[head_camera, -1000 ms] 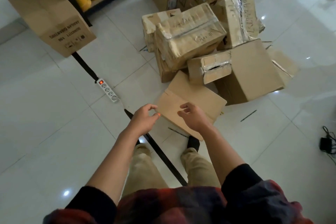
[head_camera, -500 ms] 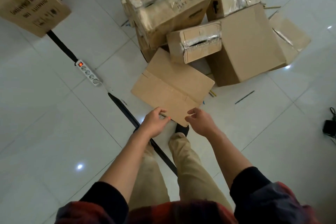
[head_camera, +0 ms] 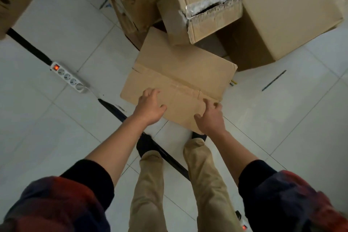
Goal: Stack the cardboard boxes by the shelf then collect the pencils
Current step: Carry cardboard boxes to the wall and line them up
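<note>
Flat cardboard (head_camera: 180, 73) lies on the floor at frame centre, its far edge under a torn box (head_camera: 201, 5). Both hands rest on its near edge, fingers spread: left hand (head_camera: 149, 106), right hand (head_camera: 210, 117). A pencil (head_camera: 274, 80) lies right of it, well apart.

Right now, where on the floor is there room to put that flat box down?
Bare tile lies left of the flat box, between the power strip and the left edge. More lies right, past the pencil. Beyond the flat box, the cardboard boxes crowd together.
</note>
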`<action>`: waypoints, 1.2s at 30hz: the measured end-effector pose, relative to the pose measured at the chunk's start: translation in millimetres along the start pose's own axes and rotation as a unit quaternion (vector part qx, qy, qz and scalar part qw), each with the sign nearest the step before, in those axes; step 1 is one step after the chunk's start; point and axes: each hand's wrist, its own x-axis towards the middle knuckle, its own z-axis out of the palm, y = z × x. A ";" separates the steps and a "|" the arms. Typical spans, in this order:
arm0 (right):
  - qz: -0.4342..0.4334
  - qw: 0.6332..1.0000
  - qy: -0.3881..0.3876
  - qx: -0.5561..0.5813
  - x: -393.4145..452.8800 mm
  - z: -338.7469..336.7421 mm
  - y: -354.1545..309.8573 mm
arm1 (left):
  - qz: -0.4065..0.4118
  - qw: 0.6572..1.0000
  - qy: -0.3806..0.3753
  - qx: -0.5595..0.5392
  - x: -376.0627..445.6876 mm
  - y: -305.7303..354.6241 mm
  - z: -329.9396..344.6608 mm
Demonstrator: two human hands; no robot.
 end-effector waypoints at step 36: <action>0.111 0.988 -0.038 0.101 -28.5 97.1 -8.7 | -0.142 0.984 -0.004 0.105 54.1 -104.3 -40.3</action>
